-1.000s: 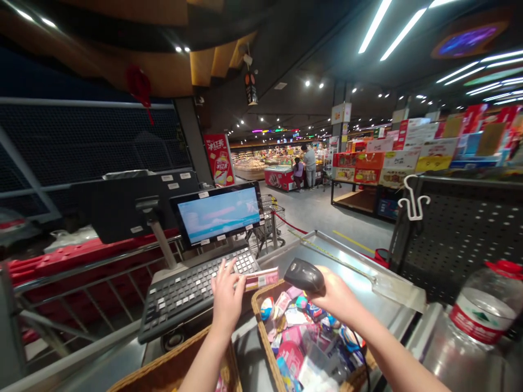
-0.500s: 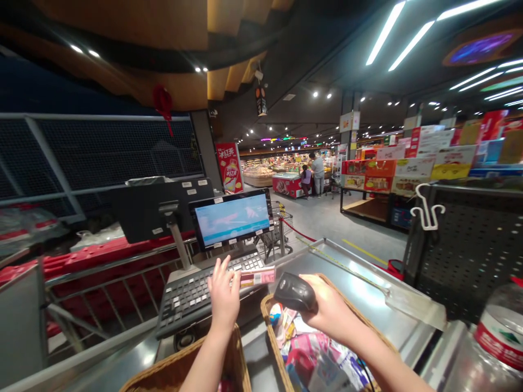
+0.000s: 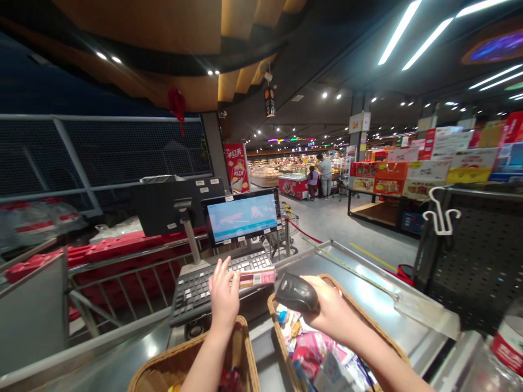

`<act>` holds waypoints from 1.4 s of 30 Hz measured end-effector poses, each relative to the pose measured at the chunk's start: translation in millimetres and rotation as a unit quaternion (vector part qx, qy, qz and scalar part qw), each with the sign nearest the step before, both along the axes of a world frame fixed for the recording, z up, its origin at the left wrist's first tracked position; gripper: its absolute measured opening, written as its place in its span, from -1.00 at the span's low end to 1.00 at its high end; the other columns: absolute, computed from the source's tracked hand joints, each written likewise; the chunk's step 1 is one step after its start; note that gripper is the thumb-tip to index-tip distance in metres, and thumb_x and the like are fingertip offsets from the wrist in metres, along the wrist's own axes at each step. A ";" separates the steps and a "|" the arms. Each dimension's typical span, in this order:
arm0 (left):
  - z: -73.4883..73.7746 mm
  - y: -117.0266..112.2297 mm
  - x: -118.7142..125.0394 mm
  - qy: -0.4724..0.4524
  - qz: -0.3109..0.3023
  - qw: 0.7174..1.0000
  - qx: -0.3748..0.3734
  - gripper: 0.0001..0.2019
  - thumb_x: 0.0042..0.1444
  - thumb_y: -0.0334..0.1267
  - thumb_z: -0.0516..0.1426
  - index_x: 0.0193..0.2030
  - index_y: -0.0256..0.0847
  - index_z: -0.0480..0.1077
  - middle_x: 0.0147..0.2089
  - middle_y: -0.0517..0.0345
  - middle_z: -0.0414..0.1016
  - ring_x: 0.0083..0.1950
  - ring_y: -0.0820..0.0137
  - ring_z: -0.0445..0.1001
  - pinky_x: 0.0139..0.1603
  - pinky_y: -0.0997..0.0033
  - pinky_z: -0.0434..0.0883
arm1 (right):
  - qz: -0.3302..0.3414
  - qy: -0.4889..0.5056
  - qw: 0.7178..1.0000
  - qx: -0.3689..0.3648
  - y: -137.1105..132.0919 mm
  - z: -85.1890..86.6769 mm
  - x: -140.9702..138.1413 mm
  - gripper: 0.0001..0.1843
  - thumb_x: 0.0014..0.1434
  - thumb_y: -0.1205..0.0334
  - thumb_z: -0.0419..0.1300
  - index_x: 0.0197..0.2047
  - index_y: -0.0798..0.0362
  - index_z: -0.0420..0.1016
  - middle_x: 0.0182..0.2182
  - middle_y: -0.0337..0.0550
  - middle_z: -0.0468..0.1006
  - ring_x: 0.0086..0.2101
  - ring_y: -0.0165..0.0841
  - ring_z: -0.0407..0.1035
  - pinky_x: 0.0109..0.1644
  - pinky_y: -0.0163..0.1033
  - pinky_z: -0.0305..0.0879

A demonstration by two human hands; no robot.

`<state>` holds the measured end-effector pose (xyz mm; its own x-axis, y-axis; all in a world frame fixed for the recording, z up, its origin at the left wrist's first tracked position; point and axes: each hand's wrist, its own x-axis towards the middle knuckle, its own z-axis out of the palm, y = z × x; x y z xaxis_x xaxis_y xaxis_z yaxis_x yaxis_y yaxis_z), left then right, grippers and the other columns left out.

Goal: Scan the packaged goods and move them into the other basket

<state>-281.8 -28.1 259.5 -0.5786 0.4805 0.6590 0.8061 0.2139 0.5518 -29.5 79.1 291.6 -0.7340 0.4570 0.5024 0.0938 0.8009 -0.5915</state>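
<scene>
My left hand point(image 3: 224, 294) pinches a flat pink packet point(image 3: 265, 276) with a barcode on its side, in front of the keyboard point(image 3: 200, 288). In my right hand point(image 3: 329, 305) is a black handheld barcode scanner point(image 3: 296, 292), its head close to the packet's right end. Below the scanner stands a wicker basket point(image 3: 281, 348) holding colourful packaged goods point(image 3: 314, 348). A second wicker basket point(image 3: 250, 354) sits under my left forearm, with a few items partly showing inside.
A lit monitor point(image 3: 243, 216) stands behind the keyboard, with a second dark screen point(image 3: 163, 207) to its left. The metal counter point(image 3: 359, 283) stretches away to the right. A black perforated panel point(image 3: 478, 261) with a white hook and a large plastic bottle point(image 3: 502, 348) are at the right.
The view has turned slightly left, so the counter, baskets and screens sit further right. Both hands keep their grip, with the scanner still beside the packet.
</scene>
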 end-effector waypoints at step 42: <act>-89.7 -195.7 -48.5 -0.045 0.098 0.982 -0.157 -0.68 0.25 -0.17 -0.07 -0.39 -0.15 0.45 0.25 0.00 0.37 0.40 0.08 0.10 0.29 -0.31 0.06 | 0.133 -0.080 0.988 0.018 -88.9 -23.8 -83.5 -0.70 -0.12 0.48 0.15 -0.29 0.03 0.51 -0.17 -0.11 0.54 -0.06 -0.19 0.39 0.06 -0.11 0.31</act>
<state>-330.3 -223.9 169.8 -0.7295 0.5258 0.4374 0.6832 0.5308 0.5014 -113.0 -9.9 267.9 -0.8967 0.2213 0.3833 -0.0333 0.8299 -0.5569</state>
